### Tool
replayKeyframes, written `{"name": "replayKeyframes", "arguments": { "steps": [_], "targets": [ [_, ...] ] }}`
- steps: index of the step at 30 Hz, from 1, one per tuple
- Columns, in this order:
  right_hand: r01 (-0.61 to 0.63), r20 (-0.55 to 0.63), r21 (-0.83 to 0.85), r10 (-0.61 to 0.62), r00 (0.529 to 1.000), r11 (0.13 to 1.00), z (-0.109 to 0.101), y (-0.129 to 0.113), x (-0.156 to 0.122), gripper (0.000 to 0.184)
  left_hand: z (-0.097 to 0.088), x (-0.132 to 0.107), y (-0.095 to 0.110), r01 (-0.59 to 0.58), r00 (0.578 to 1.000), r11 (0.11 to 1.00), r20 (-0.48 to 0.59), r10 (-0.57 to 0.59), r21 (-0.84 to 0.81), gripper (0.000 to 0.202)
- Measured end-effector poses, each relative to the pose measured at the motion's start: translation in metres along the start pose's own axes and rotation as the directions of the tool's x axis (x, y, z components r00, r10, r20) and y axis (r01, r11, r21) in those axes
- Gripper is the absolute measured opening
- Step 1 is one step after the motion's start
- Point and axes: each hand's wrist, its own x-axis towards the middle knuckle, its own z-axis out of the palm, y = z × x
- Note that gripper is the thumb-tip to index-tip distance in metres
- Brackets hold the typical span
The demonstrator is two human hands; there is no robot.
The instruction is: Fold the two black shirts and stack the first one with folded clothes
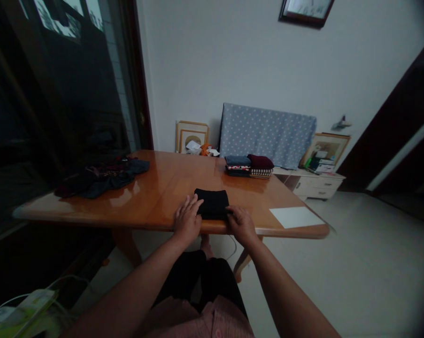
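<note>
A black garment [212,203], folded into a small rectangle, lies at the table's front edge between my hands. My left hand [188,217] rests along its left side, fingers stretched out and lying partly on the cloth. At the right side, the fingers of my right hand [241,222] are closed on the garment's lower right edge. Which kind of garment it is does not show. Beyond it stand two stacks of folded clothes, one topped by a blue-grey piece [237,161] and the other by a dark red piece [260,162].
Loose dark clothes [106,177] lie heaped on the left of the wooden table [169,176]. A white sheet [295,217] lies near its right front corner. Behind are a dotted blue cloth [264,134], a white cabinet [317,184] and leaning picture frames [178,136].
</note>
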Motion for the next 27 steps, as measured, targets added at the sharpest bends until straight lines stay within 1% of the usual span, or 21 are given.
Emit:
{"name": "replayKeyframes", "arguments": {
  "steps": [5,11,14,17,20,22,23,25,27],
  "targets": [
    [0.027,0.001,0.008,-0.027,1.0,1.0,0.0,0.003,-0.002,0.036,-0.011,0.002,-0.01,-0.044,0.996,0.999,0.075,0.044,0.001,0.052],
    [0.032,-0.01,0.025,-0.032,0.999,0.999,0.001,0.005,-0.009,0.037,-0.024,0.006,-0.025,-0.135,0.973,0.991,0.191,0.131,0.009,0.051],
    [0.039,-0.003,0.008,-0.039,0.999,0.999,0.0,0.003,-0.01,0.039,-0.028,0.005,-0.026,-0.173,0.963,0.984,0.215,0.161,0.036,0.051],
    [0.027,0.016,0.001,-0.027,1.0,1.0,-0.005,-0.003,-0.007,0.038,-0.029,0.004,-0.025,-0.219,0.957,0.972,0.212,0.198,0.079,0.05],
    [-0.022,-0.011,0.028,0.023,1.0,0.999,-0.013,-0.015,0.006,0.036,-0.027,0.003,-0.024,-0.245,0.954,0.959,0.208,0.214,0.139,0.05],
    [-0.049,-0.047,0.04,0.051,0.998,0.998,-0.017,-0.029,0.023,0.038,-0.025,0.003,-0.024,-0.251,0.954,0.95,0.215,0.21,0.184,0.05],
    [-0.055,-0.048,0.019,0.056,0.997,0.998,-0.018,-0.036,0.034,0.041,-0.025,0.003,-0.024,-0.252,0.954,0.945,0.218,0.206,0.207,0.05],
    [-0.057,-0.007,-0.069,0.057,0.998,0.996,-0.014,-0.052,0.056,0.048,-0.025,0.002,-0.023,-0.257,0.953,0.934,0.223,0.203,0.249,0.051],
    [-0.048,0.058,-0.162,0.058,0.997,0.986,-0.004,-0.065,0.076,0.052,-0.026,0.002,-0.023,-0.269,0.951,0.921,0.227,0.209,0.283,0.052]
  ]
}}
